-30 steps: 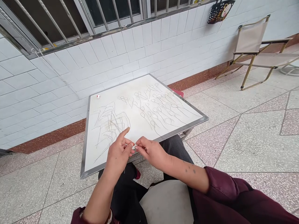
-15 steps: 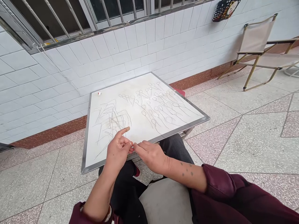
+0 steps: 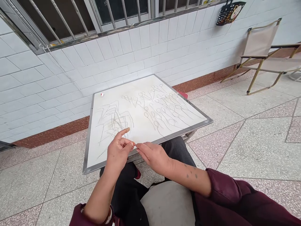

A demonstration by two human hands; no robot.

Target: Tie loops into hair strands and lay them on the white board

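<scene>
My left hand [image 3: 119, 151] is above the front edge of the white table [image 3: 138, 133], its thumb and a finger pinched on something too small to make out, its index finger stretched out. Close against those fingertips, my right hand [image 3: 154, 156] has its thumb and fingers pressed together; what it grips is too thin to see. Several thin dark wires with looped ends [image 3: 155, 121] lie on the right half of the table. Straight and bent thin wires [image 3: 115, 117] lie crossed in a loose pile on the left half.
A small red and white object [image 3: 102, 94] sits at the table's back left corner. Behind the table is a tiled wall [image 3: 122, 67] with a barred window. A folding chair [image 3: 261, 40] stands at the right, and a black basket [image 3: 229, 14] hangs on the wall.
My right hand has shifted slightly right, and its fingertips are a little farther from the left hand's. The view has moved slightly.
</scene>
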